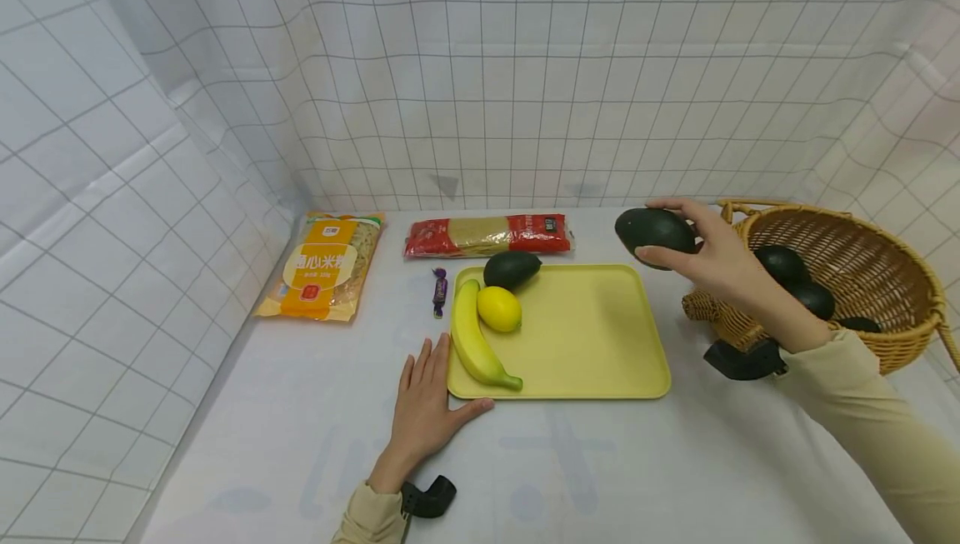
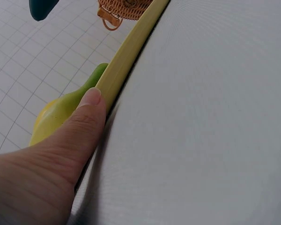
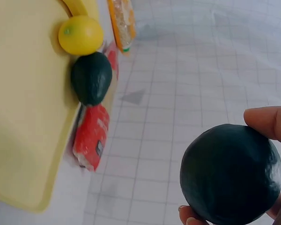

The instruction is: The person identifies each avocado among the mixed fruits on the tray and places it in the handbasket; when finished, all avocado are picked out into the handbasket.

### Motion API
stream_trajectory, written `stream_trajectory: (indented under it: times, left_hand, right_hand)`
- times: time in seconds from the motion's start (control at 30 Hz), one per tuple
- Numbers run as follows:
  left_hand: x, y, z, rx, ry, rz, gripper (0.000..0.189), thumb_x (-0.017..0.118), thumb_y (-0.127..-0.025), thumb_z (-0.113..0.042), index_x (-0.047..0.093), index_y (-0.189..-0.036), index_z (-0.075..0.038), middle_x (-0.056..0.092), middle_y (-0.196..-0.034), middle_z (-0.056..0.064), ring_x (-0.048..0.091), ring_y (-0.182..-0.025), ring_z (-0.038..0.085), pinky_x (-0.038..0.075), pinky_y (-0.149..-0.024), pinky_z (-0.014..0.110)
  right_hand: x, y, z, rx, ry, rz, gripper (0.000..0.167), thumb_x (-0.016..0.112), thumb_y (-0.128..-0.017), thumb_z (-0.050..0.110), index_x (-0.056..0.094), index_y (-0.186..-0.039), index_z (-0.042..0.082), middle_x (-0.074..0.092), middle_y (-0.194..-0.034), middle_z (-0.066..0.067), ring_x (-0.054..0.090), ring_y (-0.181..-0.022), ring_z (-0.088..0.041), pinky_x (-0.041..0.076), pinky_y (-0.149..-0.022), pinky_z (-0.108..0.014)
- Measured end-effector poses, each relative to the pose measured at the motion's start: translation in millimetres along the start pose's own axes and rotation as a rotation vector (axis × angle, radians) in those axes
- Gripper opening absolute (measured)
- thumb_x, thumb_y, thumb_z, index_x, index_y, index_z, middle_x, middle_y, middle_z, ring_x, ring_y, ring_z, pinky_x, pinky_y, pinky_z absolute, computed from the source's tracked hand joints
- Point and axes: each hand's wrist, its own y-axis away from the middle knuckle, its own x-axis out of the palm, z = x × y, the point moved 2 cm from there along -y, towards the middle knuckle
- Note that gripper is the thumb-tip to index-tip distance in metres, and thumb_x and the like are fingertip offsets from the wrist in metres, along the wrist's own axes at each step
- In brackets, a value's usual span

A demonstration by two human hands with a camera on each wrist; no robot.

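Between the thumb and fingers of my right hand (image 1: pixel 708 254) is a dark green avocado (image 1: pixel 654 237), held in the air right of the yellow tray (image 1: pixel 588 331). The right wrist view shows the same avocado (image 3: pixel 230 174) large, fingers around its edge. My left hand (image 1: pixel 429 402) lies with straight fingers at the tray's near left corner, its thumb touching the rim in the left wrist view. On the tray's left side are a banana (image 1: pixel 474 340), a lemon (image 1: pixel 499 309) and another avocado (image 1: pixel 512 269), which sits at the back rim.
A wicker basket (image 1: pixel 900 269) holding several dark avocados (image 1: pixel 780 265) stands at the right. Behind the tray lies a red noodle pack (image 1: pixel 487 236). A purple wrapped candy (image 1: pixel 439 292) and an orange food bag (image 1: pixel 322 267) are to its left. Gridded white curtain surrounds the table.
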Motion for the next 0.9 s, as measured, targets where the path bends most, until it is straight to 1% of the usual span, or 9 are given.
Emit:
stream_trajectory:
  times: [0.07,0.17,0.3,0.5,0.57,0.7,0.9]
  left_hand:
    - [0.0,0.0,-0.2,0.001,-0.003,-0.001,0.111,0.066,-0.076,-0.065,0.015,-0.151,-0.001,0.024,-0.153,0.016,0.012,-0.142,0.029,0.003,-0.113,0.047]
    - [-0.3,-0.1,-0.6,0.003,-0.003,-0.003,0.111,0.066,-0.076,-0.064,0.016,-0.151,0.0,0.025,-0.153,0.017,0.012,-0.142,0.029,0.003,-0.113,0.047]
    - [-0.5,-0.1,-0.7,0.005,-0.001,-0.005,0.111,0.066,-0.076,-0.064,0.016,-0.151,0.0,0.025,-0.153,0.017,0.012,-0.142,0.03,0.004,-0.113,0.047]
    - [-0.2,-0.2,-0.5,0.003,-0.005,-0.004,0.111,0.066,-0.076,-0.064,0.016,-0.151,0.0,0.024,-0.153,0.017,0.012,-0.142,0.029,0.004,-0.113,0.047]
    - [-0.3,-0.3,-0.5,0.003,-0.005,-0.004,0.111,0.066,-0.076,-0.064,0.016,-0.151,0.0,0.025,-0.153,0.017,0.012,-0.142,0.03,0.004,-0.113,0.047]
    - [-0.5,-0.2,-0.3,0.002,0.003,-0.006,0.111,0.066,-0.075,-0.064,0.016,-0.151,0.0,0.025,-0.152,0.017,0.012,-0.142,0.03,0.003,-0.113,0.047]
    - [-0.3,0.5,0.5,-0.001,-0.002,0.0,0.111,0.066,-0.075,-0.064,0.015,-0.151,-0.001,0.026,-0.152,0.016,0.012,-0.142,0.029,0.003,-0.113,0.047]
  right_hand:
    - [-9.7,1.4,-2.0,0.024,-0.009,-0.021,0.062,0.069,-0.087,0.035,0.042,-0.14,0.021,0.042,-0.128,-0.01,0.047,-0.092,-0.026,0.047,-0.066,-0.03]
    - [-23.3,3.4,-6.7,0.05,-0.034,-0.061,0.061,0.068,-0.088,0.035,0.04,-0.14,0.021,0.04,-0.125,-0.009,0.048,-0.092,-0.024,0.047,-0.065,-0.024]
    - [-40.1,6.6,-13.1,0.069,-0.055,-0.12,0.058,0.065,-0.09,0.032,0.038,-0.14,0.02,0.037,-0.124,-0.006,0.051,-0.093,-0.018,0.048,-0.067,-0.018]
    - [-63.3,13.3,-22.2,0.089,-0.037,-0.191,0.055,0.064,-0.091,0.032,0.039,-0.14,0.025,0.037,-0.122,-0.003,0.051,-0.088,-0.013,0.045,-0.063,-0.016]
    - [-70.2,15.8,-24.9,0.096,-0.045,-0.207,0.054,0.064,-0.091,0.031,0.039,-0.139,0.027,0.037,-0.121,-0.001,0.05,-0.088,-0.014,0.046,-0.061,-0.016]
    - [-82.6,19.8,-31.3,0.122,-0.061,-0.25,0.051,0.064,-0.091,0.032,0.042,-0.137,0.031,0.04,-0.118,0.004,0.045,-0.089,-0.014,0.044,-0.061,-0.016]
    - [-97.6,24.0,-45.5,0.135,-0.03,-0.322,0.049,0.063,-0.091,0.03,0.043,-0.136,0.03,0.04,-0.112,0.01,0.04,-0.084,-0.013,0.041,-0.058,-0.013]
